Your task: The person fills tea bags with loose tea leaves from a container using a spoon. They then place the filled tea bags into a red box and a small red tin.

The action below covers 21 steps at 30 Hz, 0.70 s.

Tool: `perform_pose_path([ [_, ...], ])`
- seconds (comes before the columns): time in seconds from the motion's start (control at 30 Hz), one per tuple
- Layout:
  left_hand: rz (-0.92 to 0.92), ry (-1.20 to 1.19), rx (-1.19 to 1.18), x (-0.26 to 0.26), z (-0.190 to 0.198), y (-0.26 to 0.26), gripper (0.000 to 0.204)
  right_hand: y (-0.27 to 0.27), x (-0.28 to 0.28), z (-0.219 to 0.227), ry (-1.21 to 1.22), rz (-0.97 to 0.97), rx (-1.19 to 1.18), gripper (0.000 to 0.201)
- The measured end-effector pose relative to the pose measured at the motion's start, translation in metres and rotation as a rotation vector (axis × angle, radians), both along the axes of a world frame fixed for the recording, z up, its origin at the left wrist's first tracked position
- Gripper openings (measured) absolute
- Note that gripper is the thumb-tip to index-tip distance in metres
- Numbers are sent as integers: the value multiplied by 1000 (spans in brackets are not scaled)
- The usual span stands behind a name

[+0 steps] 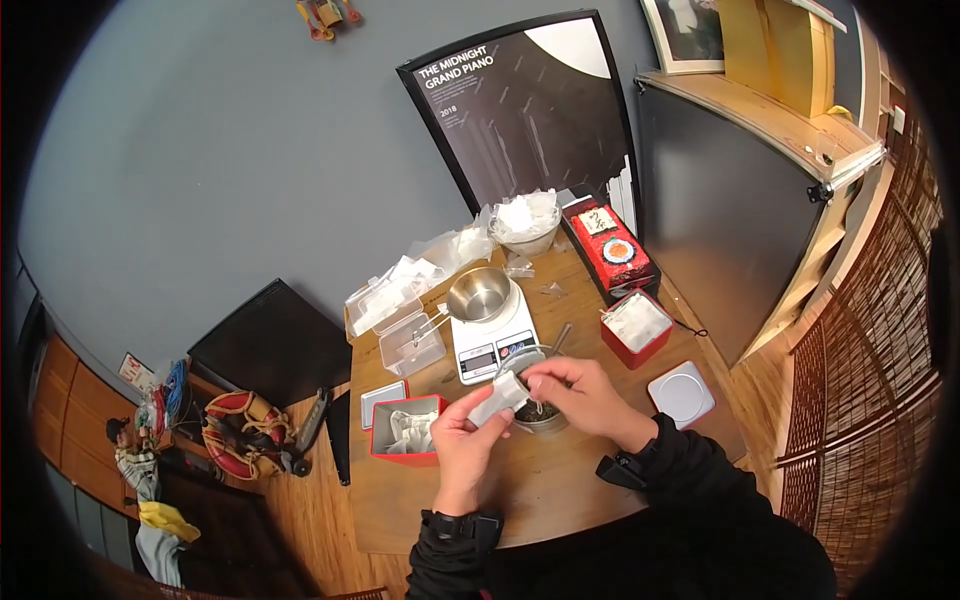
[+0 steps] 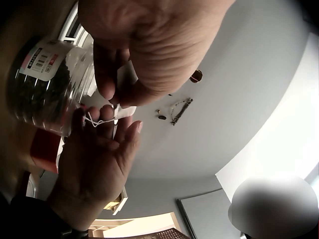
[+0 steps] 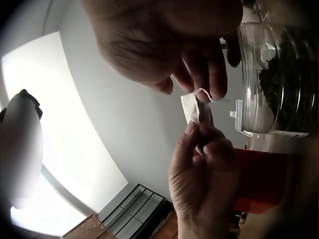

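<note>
My left hand [image 1: 463, 452] pinches a small white tea bag [image 1: 490, 402] between thumb and fingers, with the bag's mouth toward the right hand. A thin white drawstring [image 2: 98, 122] hangs from the bag and crosses the fingertips of my right hand [image 1: 592, 402], which pinches it. In the right wrist view the pale bag [image 3: 190, 106] stands up from the left fingertips. Under both hands is a clear jar [image 3: 254, 79] of dark dried leaves, partly hidden in the head view, with a spoon handle [image 1: 563, 335] sticking up beside it.
Behind the jar, a white kitchen scale [image 1: 496, 335] bears a steel bowl [image 1: 479, 294]. Red tins stand at the left [image 1: 376, 440] and right [image 1: 640, 352], both holding white bags. A tin lid [image 1: 682, 396], a clear plastic box [image 1: 413, 345] and a red-black tea package [image 1: 612, 250] surround them.
</note>
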<state>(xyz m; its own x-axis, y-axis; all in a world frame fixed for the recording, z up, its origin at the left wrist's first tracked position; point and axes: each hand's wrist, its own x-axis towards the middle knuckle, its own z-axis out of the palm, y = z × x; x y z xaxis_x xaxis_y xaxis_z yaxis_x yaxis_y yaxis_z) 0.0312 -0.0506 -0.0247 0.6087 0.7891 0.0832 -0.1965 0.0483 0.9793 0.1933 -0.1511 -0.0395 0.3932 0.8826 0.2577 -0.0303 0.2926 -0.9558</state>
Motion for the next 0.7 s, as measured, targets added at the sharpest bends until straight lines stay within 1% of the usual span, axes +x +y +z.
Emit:
perform_pose_path([
  [0.07,-10,58,21,1,13,8,38,1,3,-2,64,-203,71,18],
  [0.1,-57,180,77,1,20,13,36,-1,6,-1,82,-238,58,14],
  [0.13,-106,302,134,2,27,18,34,-1,7,-2,89,-241,54,14],
  [0.17,-121,455,245,3,34,23,31,0,9,-5,73,-287,86,13],
  [0.2,-128,463,241,7,46,24,31,0,10,-7,58,-333,116,13],
  [0.27,-226,742,690,19,73,25,32,1,11,-10,72,-356,117,11],
  [0.3,-265,794,784,27,80,26,33,1,11,-11,86,-381,122,11],
  [0.33,-269,799,780,34,83,27,33,2,11,-12,96,-405,128,12],
  [0.4,-390,873,1015,49,87,26,31,2,13,-12,87,-425,125,11],
  [0.43,-447,925,1026,57,90,27,31,3,14,-14,91,-425,131,11],
  [0.63,-524,1040,1057,77,102,23,32,4,17,-18,102,-433,132,11],
  [0.7,-522,1016,1086,79,96,30,32,5,17,-19,101,-431,135,11],
])
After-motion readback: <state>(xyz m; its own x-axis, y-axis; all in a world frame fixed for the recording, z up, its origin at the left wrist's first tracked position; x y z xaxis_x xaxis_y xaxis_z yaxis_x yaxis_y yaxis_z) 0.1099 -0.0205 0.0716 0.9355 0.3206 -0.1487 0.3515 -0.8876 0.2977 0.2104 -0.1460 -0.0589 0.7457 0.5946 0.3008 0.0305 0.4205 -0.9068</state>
